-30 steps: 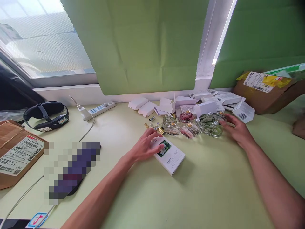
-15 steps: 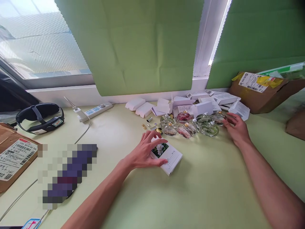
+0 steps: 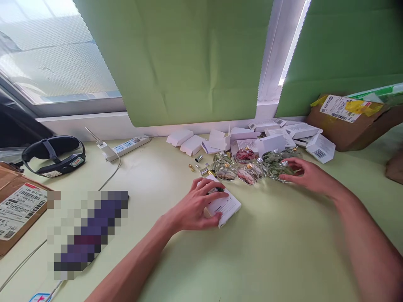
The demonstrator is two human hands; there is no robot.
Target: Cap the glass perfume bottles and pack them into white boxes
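My left hand point(image 3: 197, 205) lies over a flat white cardboard box point(image 3: 232, 204) with a flower picture and printed lines. Its thumb is at the near edge and its fingers reach across the top, partly covering the picture. At the right front of a cluster of clear glass perfume bottles, my right hand point(image 3: 310, 174) has its thumb and fingers around the side of one bottle point(image 3: 276, 171) with greenish contents. Beside it in the cluster are a pink bottle point(image 3: 247, 176) and a dark red bottle point(image 3: 245, 155). Small metal caps point(image 3: 198, 158) lie left of the bottles.
Opened white boxes point(image 3: 192, 144) and more white cartons point(image 3: 320, 147) lie along the windowsill. Brown cardboard boxes stand at the right point(image 3: 343, 132) and left point(image 3: 19, 209). A power strip point(image 3: 126, 147), a black headset point(image 3: 53, 157) and a cable are on the left of the table.
My right hand has moved left and nearer, from the far-right bottle to the front-right one. My left hand's fingers have closed down further over the white box.
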